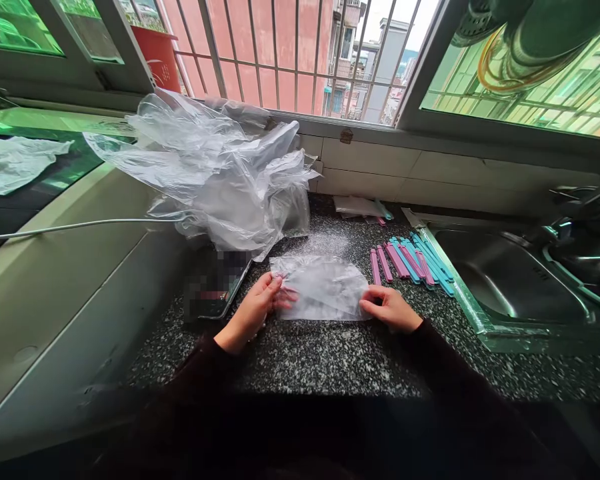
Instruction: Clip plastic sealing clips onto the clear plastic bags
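Observation:
A clear plastic bag is stretched flat between my two hands, low over the speckled counter. My left hand pinches its left edge, the thumb on top and some fingers showing through the film. At the opposite edge my right hand grips the bag between thumb and curled fingers. Several pink sealing clips and blue sealing clips lie in a loose row to the right of the bag. Behind my left hand rises a big heap of crumpled clear plastic bags.
A dark phone-like device, partly blurred, lies left of my left hand. A steel sink is set in at the right. Flat plastic packets rest by the tiled wall. A white cable runs in from the left. The barred window is behind.

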Available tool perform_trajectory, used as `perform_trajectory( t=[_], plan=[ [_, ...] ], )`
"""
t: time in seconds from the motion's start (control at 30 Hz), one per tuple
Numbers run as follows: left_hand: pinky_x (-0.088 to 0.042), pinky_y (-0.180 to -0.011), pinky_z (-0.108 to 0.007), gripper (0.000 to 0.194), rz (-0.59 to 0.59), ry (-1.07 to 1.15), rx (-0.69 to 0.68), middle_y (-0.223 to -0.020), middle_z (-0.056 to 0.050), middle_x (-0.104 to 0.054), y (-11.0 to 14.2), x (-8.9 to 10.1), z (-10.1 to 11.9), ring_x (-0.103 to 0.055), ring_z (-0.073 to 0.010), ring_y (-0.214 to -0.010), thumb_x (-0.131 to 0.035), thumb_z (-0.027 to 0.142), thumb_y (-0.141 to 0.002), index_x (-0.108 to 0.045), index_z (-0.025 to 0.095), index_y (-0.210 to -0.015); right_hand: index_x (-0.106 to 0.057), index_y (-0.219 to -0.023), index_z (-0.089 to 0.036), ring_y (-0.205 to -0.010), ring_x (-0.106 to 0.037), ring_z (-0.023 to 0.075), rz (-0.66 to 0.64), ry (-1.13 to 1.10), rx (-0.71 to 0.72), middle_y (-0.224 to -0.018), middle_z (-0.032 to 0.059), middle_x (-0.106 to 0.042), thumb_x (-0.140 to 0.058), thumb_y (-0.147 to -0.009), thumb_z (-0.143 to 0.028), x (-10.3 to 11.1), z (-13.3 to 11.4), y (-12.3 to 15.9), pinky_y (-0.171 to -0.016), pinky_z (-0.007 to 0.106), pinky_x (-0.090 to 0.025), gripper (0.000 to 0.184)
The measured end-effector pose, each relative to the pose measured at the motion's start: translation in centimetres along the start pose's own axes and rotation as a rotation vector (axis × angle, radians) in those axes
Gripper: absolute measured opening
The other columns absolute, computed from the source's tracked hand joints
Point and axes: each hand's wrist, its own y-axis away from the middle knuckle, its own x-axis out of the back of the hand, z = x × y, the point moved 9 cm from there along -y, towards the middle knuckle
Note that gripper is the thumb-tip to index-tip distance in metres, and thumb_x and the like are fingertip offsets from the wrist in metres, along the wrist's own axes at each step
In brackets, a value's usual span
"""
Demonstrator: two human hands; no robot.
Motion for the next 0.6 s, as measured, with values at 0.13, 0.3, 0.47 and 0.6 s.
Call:
perform_trajectory(
  t=[0.13,0.3,0.47,0.6],
  plan=[
    [-0.045,-0.079,-0.032,0.079,0.011,-0.170,-0.106,-0.093,-0.007,-0.064,0.2,0.3,-0.2,-0.061,-0.0176,-0.086,-0.065,0.035,-0.068,-0.024,0.015,-0.132,-0.052,-0.057,-0.016,-0.057,-0.048,0.0131,0.130,0.040,-0.122,-0.057,0.0008,-0.053,-0.048,-0.071,-0.032,1.1,1.4,0.2,-0.056,0.025,-0.038,0.021],
    [-0.042,-0.081,-0.033,0.086,0.055,-0.599,-0.241,-0.082,0.000,-0.062,0.5,0.0,0.3,-0.057,-0.0144,-0.076,-0.062,0.026,-0.069,-0.013,0.018,-0.140,-0.052,-0.055,-0.017,-0.053,-0.048,0.0131,0.093,0.181,-0.260,-0.054,0.0009,-0.055,-0.046,-0.069,-0.031,1.1,2.6,0.6,-0.052,0.023,-0.035,0.020],
    [-0.042,-0.078,-0.030,0.071,-0.031,-0.747,-0.324,-0.076,0.001,-0.058,0.9,-1.5,0.7,-0.055,-0.0133,-0.073,-0.056,0.028,-0.075,-0.025,0.019,-0.138,-0.054,-0.055,-0.019,-0.051,-0.050,0.0133,0.068,0.368,-0.428,-0.055,0.0012,-0.059,-0.047,-0.070,-0.029,1.8,3.1,1.2,-0.049,0.023,-0.030,0.020],
    [-0.042,-0.082,-0.034,0.063,-0.132,-0.934,-0.463,-0.088,-0.004,-0.060,1.5,-3.1,0.9,-0.053,-0.0182,-0.084,-0.063,0.031,-0.070,-0.043,0.021,-0.129,-0.054,-0.054,-0.019,-0.053,-0.052,0.0143,0.104,0.436,-0.492,-0.056,0.0020,-0.060,-0.047,-0.072,-0.030,2.5,3.0,1.5,-0.049,0.023,-0.028,0.022]
  ],
)
